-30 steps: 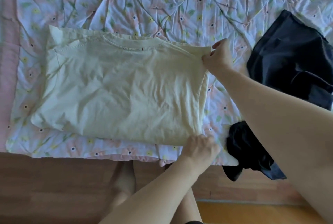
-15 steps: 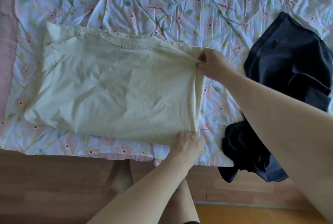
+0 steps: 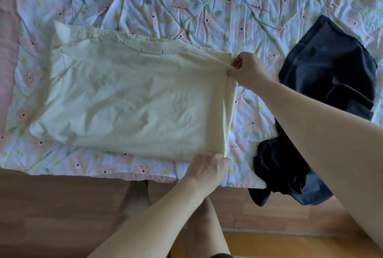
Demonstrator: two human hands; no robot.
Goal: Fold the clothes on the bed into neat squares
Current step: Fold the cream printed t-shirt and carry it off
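Observation:
A pale yellow T-shirt (image 3: 132, 98) lies partly folded on the floral bed cover (image 3: 207, 4), its collar toward the far side. My right hand (image 3: 247, 70) pinches the shirt's far right corner, lifting the edge slightly. At the near right corner my left hand (image 3: 207, 169) grips the fabric, its fingers curled under the edge. A dark navy garment (image 3: 327, 83) lies crumpled to the right, partly hanging over the bed's near edge beneath my right forearm.
The wooden bed frame (image 3: 62, 206) runs along the near edge below the cover. My legs (image 3: 136, 197) stand against it. A pink strip of bedding (image 3: 7, 50) borders the left side. Yellow floor (image 3: 290, 245) shows at the lower right.
My right hand closed from loose fingers into a pinch on the shirt's far right corner. Both hands drew the right edge slightly leftward and raised it.

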